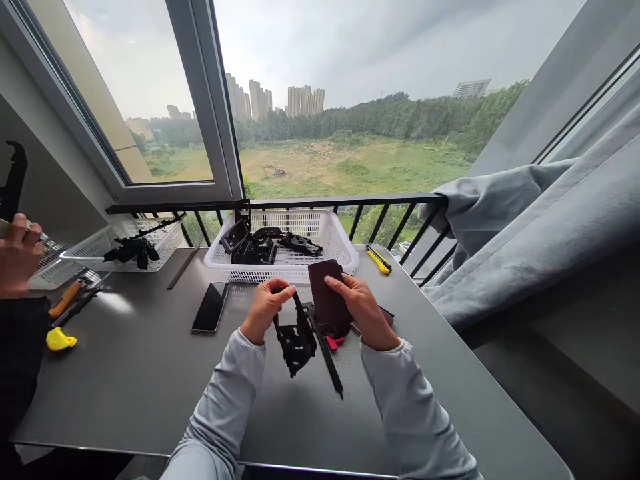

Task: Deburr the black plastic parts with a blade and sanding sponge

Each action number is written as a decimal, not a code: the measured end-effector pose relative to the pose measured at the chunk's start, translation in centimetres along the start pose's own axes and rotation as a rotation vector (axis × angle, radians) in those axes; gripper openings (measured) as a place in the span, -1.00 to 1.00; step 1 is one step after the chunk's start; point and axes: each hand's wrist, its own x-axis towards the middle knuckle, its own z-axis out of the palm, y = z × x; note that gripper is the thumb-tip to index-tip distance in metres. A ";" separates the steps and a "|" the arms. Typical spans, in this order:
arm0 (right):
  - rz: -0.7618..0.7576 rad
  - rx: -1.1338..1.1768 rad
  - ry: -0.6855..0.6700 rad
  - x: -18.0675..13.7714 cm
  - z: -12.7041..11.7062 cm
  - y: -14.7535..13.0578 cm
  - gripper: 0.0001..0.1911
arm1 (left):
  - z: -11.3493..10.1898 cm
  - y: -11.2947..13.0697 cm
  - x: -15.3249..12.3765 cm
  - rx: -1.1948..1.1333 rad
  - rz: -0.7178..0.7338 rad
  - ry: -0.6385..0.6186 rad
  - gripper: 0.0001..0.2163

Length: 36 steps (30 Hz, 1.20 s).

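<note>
My left hand [267, 307] is closed on the upper edge of a black plastic frame part [296, 343] with cut-outs, which hangs tilted over the table. Pinched in my right hand [363, 303] is a dark brown rectangular sheet [327, 290], its face towards me and beside the black part. A long black tool like a caliper [327, 363] lies on the table between and below my hands. A small red piece [334, 343] is near it. Another dark flat piece [387, 315] shows partly behind my right hand.
A white basket [345, 250] with black plastic parts stands at the back. A phone [211, 307], a yellow cutter [379, 260], a yellow tape measure [61, 339] and an orange-handled tool [66, 299] lie around. At left, a co-worker's hand [20, 257] holds a black part near another basket [167, 240].
</note>
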 end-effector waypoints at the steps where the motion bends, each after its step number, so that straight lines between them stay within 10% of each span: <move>1: -0.029 -0.038 -0.005 -0.3 0.1 -0.8 -0.64 | 0.3 0.4 -0.1 0.002 0.025 0.008 -0.72; 20: -0.445 -0.492 -0.049 -4.4 0.8 -2.2 -0.69 | 1.5 3.4 -3.3 0.097 0.163 -0.133 -0.51; 36: -0.824 -0.777 -0.062 -4.4 1.5 -2.0 -0.81 | 1.2 3.8 -4.2 0.367 0.417 -0.084 -0.79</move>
